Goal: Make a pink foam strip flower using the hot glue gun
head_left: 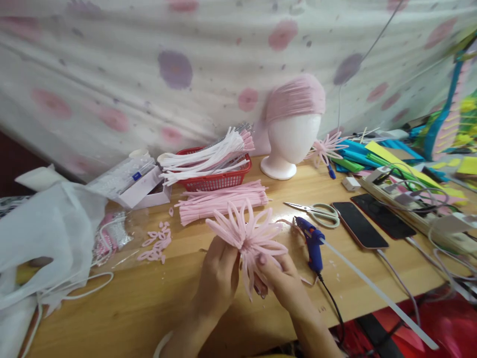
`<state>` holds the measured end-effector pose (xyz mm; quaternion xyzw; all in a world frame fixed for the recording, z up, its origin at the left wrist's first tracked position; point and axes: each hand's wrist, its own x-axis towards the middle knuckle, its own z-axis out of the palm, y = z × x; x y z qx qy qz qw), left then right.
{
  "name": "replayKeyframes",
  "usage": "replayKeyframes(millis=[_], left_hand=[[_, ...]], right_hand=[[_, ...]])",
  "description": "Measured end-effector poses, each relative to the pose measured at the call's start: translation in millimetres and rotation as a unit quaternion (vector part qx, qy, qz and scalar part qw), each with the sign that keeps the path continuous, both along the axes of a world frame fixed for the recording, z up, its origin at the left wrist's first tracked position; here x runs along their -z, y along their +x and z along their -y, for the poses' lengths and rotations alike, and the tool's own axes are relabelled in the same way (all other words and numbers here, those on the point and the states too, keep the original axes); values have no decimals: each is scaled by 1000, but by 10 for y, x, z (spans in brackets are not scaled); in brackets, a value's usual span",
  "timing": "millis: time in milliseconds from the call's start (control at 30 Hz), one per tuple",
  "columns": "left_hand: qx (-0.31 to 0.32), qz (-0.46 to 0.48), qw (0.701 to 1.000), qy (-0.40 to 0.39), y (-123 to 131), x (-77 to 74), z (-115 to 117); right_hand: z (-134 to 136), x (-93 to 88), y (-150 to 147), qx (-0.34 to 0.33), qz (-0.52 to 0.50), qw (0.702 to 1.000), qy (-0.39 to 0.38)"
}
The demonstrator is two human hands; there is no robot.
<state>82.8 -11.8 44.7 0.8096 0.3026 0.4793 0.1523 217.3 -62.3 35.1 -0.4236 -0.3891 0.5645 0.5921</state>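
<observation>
A pink pipe-cleaner flower with many looped petals is held over the wooden table, between both hands. My left hand is closed on its left side from below. My right hand pinches its lower petals on the right. Just to the right of my hands lies a blue glue gun with a white glue stick in its back. Behind the flower lies a bundle of pink pipe cleaners.
A red basket holds white pipe cleaners. A foam head wears a pink cap. Scissors, two phones, a power strip with cables, coloured paper, a white box, plastic bags and small pink loops lie around.
</observation>
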Motion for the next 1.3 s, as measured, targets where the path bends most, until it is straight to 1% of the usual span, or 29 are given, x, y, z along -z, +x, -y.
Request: replayKeyframes(millis=[67,133,233,300,333,400,467,533,600,633,700,767,833,900,1000,1067,1133,1200,1267,1300], left_hand=[[-1,3,1000,-16,2,1,7],[20,11,998,-57,-26,-10,9],[70,38,985,-151,-131,-49,-5],[103,60,963,-240,-224,-89,-31],[117,70,946,-295,-267,-114,-50],[135,99,894,-415,-330,-173,-104],[136,143,827,-526,-351,-239,-186],[144,178,759,-610,-333,-305,-291],[179,156,690,-683,-291,-357,-406],[184,130,672,-706,-265,-378,-461],[196,81,678,-704,-217,-412,-557],[209,15,700,-683,-180,-453,-629],[223,-47,715,-662,-158,-513,-679],[230,-73,728,-641,-146,-585,-712],[216,-54,759,-612,-124,-680,-723],[186,-21,799,-571,-95,-721,-698],[150,19,848,-508,-60,-746,-650],[113,49,889,-441,-26,-766,-588],[71,67,918,-385,4,-787,-524],[53,75,928,-362,20,-798,-493]], right_hand=[[-7,-21,-2,-9,-17,1000,-13],[-12,-55,27,-22,-45,998,-25],[-13,-101,107,-12,-92,993,-68],[-12,-119,164,5,-132,987,-91],[-12,-126,192,9,-153,983,-101],[-13,-136,248,-13,-176,977,-119],[-20,-144,304,-55,-167,975,-134],[-34,-150,358,-90,-132,976,-146],[-55,-151,406,-127,-83,976,-155],[-67,-150,427,-148,-56,975,-158],[-86,-152,464,-179,-13,972,-153],[-92,-167,493,-190,11,972,-138],[-90,-204,519,-176,19,977,-122],[-89,-257,542,-163,30,981,-106],[-114,-334,566,-151,57,984,-75],[-145,-367,567,-138,73,986,-57],[-178,-391,550,-113,88,989,-46],[-206,-421,518,-82,104,991,-28],[-228,-465,476,-58,112,992,0],[-238,-490,456,-47,114,992,17]])
